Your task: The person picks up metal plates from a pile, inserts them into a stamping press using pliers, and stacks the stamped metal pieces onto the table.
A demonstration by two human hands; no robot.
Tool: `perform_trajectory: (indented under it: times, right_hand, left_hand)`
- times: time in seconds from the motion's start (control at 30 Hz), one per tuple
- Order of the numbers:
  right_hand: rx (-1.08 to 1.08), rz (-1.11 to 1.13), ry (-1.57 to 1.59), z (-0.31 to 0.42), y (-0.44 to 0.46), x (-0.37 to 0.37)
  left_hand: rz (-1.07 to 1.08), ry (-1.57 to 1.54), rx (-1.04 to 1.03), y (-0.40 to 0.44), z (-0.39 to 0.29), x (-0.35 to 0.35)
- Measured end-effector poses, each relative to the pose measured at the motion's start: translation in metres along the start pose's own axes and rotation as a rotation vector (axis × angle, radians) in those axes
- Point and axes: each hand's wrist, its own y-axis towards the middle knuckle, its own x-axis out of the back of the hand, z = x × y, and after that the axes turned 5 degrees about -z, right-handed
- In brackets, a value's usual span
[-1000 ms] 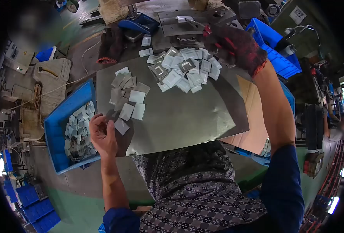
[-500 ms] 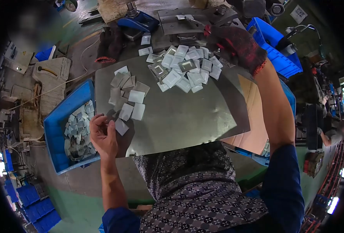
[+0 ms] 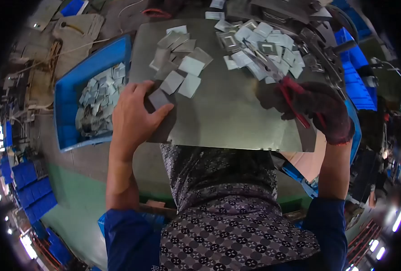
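My left hand [image 3: 136,115], bare, is at the left edge of the metal sheet [image 3: 236,122], fingers apart around a flat grey square plate [image 3: 158,99] lying on the sheet. More flat square plates [image 3: 192,66] lie in a loose group just beyond it. My right hand [image 3: 320,106] wears a dark red-and-black glove and is closed on red-handled pliers [image 3: 292,85]. The pliers' jaws point up and left, over the near side of a pile of formed square pieces [image 3: 268,48]. Whether the jaws hold a piece I cannot tell.
A blue bin [image 3: 64,108] with many small plates stands left of the sheet. Metal tooling [image 3: 277,11] is beyond the pile. Another blue bin [image 3: 356,86] is at the right, and cardboard [image 3: 305,159] lies under the sheet's right corner. A dark glove [image 3: 157,12] lies at the back.
The view has tipped downward. My right hand has come back from the tooling with the pliers to the near side of the pile. My left hand has opened and reached to the nearest flat plate.
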Motion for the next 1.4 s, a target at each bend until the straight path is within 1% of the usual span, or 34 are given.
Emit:
perform_trajectory:
  times: [0.03,0.1,0.17,0.2,0.23,0.27,0.3,0.33,0.37,0.4,0.47,0.5,0.6,0.63,0.67,0.73,0.8,0.87,0.9,0.93,0.97,1.0,1.03,1.1,1.17,1.2,1.23,1.27,1.3,1.37,1.4]
  right_hand:
    - [-0.135,0.004,0.089,0.006,0.003,-0.010]
    - [-0.409,-0.028,0.272,0.019,0.010,-0.030]
    - [-0.327,0.030,0.440,-0.004,0.002,-0.026]
    - [-0.331,0.038,0.442,-0.005,0.006,-0.027]
    - [-0.066,0.146,0.214,-0.007,0.011,-0.029]
    - [0.056,0.204,0.101,-0.011,0.009,-0.034]
    - [0.185,0.248,-0.004,-0.014,0.008,-0.039]
    - [0.168,0.256,-0.006,-0.012,0.007,-0.042]
    - [0.061,0.251,0.077,-0.011,0.007,-0.047]
    - [-0.068,0.240,0.180,-0.009,0.007,-0.052]
    - [-0.251,0.234,0.292,-0.005,0.006,-0.059]
    - [-0.321,0.229,0.316,-0.003,0.006,-0.063]
    - [-0.437,0.254,0.314,0.002,0.005,-0.074]
    - [-0.464,0.265,0.302,0.002,0.005,-0.075]
    - [-0.487,0.280,0.285,0.002,0.005,-0.076]
    - [-0.519,0.304,0.245,0.003,0.007,-0.080]
    - [-0.509,0.246,0.238,0.011,0.005,-0.087]
    - [-0.468,0.114,0.254,0.021,0.001,-0.090]
    - [-0.464,0.076,0.225,0.026,0.000,-0.084]
    - [-0.464,0.014,0.279,0.031,0.001,-0.075]
    - [-0.464,-0.041,0.338,0.035,0.002,-0.065]
    - [-0.462,-0.065,0.320,0.036,0.008,-0.047]
    - [0.037,-0.063,-0.385,0.034,0.019,-0.023]
    - [0.153,-0.049,-0.350,0.034,0.031,0.024]
    - [0.103,-0.181,-0.034,0.026,0.047,0.048]
    - [0.299,-0.059,-0.425,0.030,0.057,0.054]
    - [0.575,-0.030,-0.916,0.035,0.067,0.060]
    - [0.863,-0.073,-1.244,0.039,0.077,0.066]
    - [0.669,-0.186,-1.090,0.031,0.075,0.068]
    - [0.482,-0.275,-0.937,0.028,0.069,0.074]
    - [0.405,-0.163,-0.734,0.033,0.059,0.075]
  left_hand:
    - [-0.002,0.021,0.027,0.005,0.003,0.003]
    - [0.153,0.005,0.013,0.009,0.010,0.006]
    - [0.129,-0.032,0.011,0.009,0.017,0.005]
    - [0.186,-0.166,0.102,0.012,0.019,0.007]
    - [0.243,-0.301,0.191,0.014,0.021,0.007]
    - [0.252,-0.299,0.199,0.012,0.025,0.002]
    - [0.153,-0.553,0.271,0.010,0.026,-0.003]
    - [0.046,-0.807,0.341,0.009,0.025,-0.006]
    - [0.039,-0.937,0.404,0.007,0.023,-0.005]
    - [0.039,-0.940,0.407,0.006,0.019,-0.011]
    - [-0.062,-1.279,0.448,0.007,0.013,-0.024]
    - [-0.060,-1.287,0.442,0.007,0.010,-0.027]
    - [-0.015,-1.301,0.406,0.008,0.003,-0.032]
    - [0.036,-1.327,0.418,0.007,0.002,-0.032]
    - [0.088,-1.350,0.431,0.007,0.001,-0.033]
    - [0.125,-1.370,0.445,0.007,0.001,-0.034]
    - [0.167,-1.394,0.446,0.009,-0.001,-0.033]
    - [0.055,-1.353,0.485,0.007,-0.006,-0.029]
    - [-0.052,-1.228,0.429,0.008,-0.005,-0.031]
    - [-0.163,-1.105,0.376,0.007,0.002,-0.033]
    - [-0.187,-0.985,0.322,0.005,0.013,-0.034]
    - [-0.214,-0.859,0.273,0.002,0.024,-0.035]
    - [-0.209,-0.876,0.259,0.001,0.027,-0.039]
    - [-0.289,-0.962,0.205,-0.002,0.032,-0.046]
    - [-0.294,-0.990,0.178,-0.002,0.032,-0.049]
    - [-0.284,-0.954,0.175,-0.004,0.029,-0.047]
    - [-0.275,-0.918,0.170,-0.004,0.026,-0.046]
    - [-0.268,-0.916,0.165,-0.003,0.027,-0.046]
    - [-0.272,-0.905,0.155,-0.004,0.029,-0.047]
    - [-0.289,-0.901,0.156,-0.005,0.030,-0.049]
    - [-0.284,-0.881,0.148,-0.005,0.029,-0.049]
